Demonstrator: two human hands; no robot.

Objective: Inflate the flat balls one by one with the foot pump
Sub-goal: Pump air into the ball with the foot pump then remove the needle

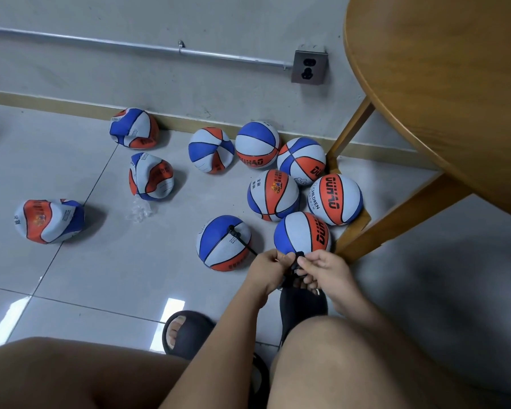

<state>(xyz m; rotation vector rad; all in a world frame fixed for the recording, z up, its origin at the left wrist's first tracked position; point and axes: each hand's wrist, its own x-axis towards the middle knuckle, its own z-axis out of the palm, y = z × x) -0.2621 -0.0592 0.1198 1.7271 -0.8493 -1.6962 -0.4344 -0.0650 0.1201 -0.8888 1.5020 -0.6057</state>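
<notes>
Blue, white and orange balls lie on the tiled floor. Three crumpled flat balls (pixel 49 221) lie at the left. A half-flat ball (pixel 223 243) sits near my hands, with the pump's black hose (pixel 242 242) plugged into its top. Several round balls (pixel 303 233) cluster by the table leg. My left hand (pixel 266 270) and my right hand (pixel 322 271) pinch the black top of the foot pump (pixel 297 261), which is mostly hidden behind them. My right foot in a black slipper (pixel 303 305) rests just behind the pump.
A round wooden table (pixel 443 84) with slanted legs stands at the right. A wall with a metal conduit and a socket (pixel 309 66) runs behind the balls. A crumpled clear plastic wrapper (pixel 139 209) lies on the floor. My left slipper (pixel 186 333) is near my knees.
</notes>
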